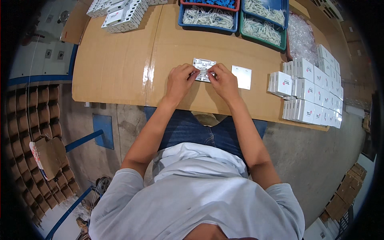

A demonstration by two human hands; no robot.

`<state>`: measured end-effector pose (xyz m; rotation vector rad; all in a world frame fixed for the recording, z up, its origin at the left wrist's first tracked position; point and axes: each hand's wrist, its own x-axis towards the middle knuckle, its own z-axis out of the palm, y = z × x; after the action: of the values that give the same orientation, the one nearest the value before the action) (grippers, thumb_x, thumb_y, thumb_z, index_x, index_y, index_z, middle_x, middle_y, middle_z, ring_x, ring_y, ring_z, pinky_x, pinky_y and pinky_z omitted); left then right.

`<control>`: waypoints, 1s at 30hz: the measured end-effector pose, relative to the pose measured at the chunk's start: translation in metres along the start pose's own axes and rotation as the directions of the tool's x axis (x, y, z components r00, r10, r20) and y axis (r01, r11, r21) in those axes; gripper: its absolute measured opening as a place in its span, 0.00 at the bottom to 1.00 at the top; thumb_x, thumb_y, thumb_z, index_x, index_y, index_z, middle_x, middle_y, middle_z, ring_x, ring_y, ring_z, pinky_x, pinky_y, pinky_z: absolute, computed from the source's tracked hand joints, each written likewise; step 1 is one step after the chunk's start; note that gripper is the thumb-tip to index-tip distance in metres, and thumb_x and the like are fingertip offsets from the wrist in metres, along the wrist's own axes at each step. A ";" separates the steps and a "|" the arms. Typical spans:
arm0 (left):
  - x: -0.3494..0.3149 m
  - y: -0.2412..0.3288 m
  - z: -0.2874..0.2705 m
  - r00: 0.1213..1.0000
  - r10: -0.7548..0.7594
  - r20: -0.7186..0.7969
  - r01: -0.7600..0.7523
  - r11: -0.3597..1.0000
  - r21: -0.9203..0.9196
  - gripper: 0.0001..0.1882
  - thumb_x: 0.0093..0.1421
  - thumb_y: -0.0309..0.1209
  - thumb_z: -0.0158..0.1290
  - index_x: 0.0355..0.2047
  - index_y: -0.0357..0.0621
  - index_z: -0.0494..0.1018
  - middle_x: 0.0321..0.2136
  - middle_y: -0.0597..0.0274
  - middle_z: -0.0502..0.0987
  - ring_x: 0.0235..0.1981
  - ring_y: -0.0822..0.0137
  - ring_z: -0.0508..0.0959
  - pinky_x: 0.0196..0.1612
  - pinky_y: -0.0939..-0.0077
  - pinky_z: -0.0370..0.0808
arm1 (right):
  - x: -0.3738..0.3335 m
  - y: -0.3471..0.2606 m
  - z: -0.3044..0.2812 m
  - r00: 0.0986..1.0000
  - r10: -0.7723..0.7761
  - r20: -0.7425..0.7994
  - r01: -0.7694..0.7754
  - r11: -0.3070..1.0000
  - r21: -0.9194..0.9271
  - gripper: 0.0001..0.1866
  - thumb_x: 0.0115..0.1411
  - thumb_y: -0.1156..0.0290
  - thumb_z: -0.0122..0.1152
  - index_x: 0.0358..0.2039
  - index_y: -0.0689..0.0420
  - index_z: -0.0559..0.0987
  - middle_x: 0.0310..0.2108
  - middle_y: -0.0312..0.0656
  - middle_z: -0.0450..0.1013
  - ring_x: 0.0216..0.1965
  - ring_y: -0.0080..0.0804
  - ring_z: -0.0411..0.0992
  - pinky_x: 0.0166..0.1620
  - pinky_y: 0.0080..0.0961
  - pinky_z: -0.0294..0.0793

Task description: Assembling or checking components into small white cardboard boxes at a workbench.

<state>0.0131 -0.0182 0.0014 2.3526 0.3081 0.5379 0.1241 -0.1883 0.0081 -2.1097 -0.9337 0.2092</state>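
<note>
A white square plastic piece [198,63] with raised details inside lies on the cardboard-covered table near its front edge. Over it, my left hand [181,81] comes from the left with thumb and forefinger pinched together. From the other side my right hand [225,82] pinches in the same way, its fingertips close to the left ones. Something small and whitish [203,73] shows between the fingertips, too small to name. Just right of my right hand rests a flat white square plate [241,77].
Stacked white boxes [306,90] stand at the right. Blue and green trays [262,39] of small white pieces sit at the back, by a red tray [236,9] of blue parts. Clear plastic bags [301,38] lie beyond them. Stacked white switch-like pieces [126,18] occupy the back left.
</note>
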 end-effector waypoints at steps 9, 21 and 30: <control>-0.014 0.007 -0.004 0.989 0.147 0.009 -0.147 0.981 0.123 0.18 0.52 0.37 0.70 0.41 0.45 0.81 0.44 0.64 0.80 0.45 0.58 0.79 0.50 0.62 0.74 | -0.002 0.000 -0.007 0.996 -0.076 0.053 0.082 0.989 -0.126 0.05 0.60 0.68 0.66 0.36 0.53 0.84 0.37 0.34 0.78 0.32 0.37 0.79 0.35 0.32 0.77; -0.013 -0.001 -0.003 0.968 0.242 0.061 -0.248 0.956 0.158 0.19 0.50 0.42 0.71 0.37 0.45 0.79 0.38 0.65 0.80 0.39 0.59 0.77 0.44 0.63 0.74 | -0.003 -0.013 -0.024 0.979 -0.079 0.187 0.120 0.969 -0.217 0.08 0.60 0.65 0.65 0.35 0.54 0.84 0.38 0.35 0.78 0.35 0.39 0.79 0.38 0.36 0.78; -0.006 -0.011 -0.011 0.929 0.363 0.072 -0.367 0.928 0.064 0.19 0.47 0.41 0.72 0.34 0.44 0.79 0.35 0.64 0.81 0.36 0.60 0.79 0.39 0.66 0.77 | 0.003 -0.013 -0.031 0.935 -0.181 0.306 0.275 0.913 -0.300 0.09 0.62 0.65 0.64 0.33 0.56 0.86 0.39 0.36 0.78 0.36 0.39 0.80 0.38 0.38 0.78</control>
<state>0.0020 -0.0059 0.0002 2.5094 -0.1465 0.6382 0.1321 -0.1997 0.0387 -2.2929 -1.4640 0.2344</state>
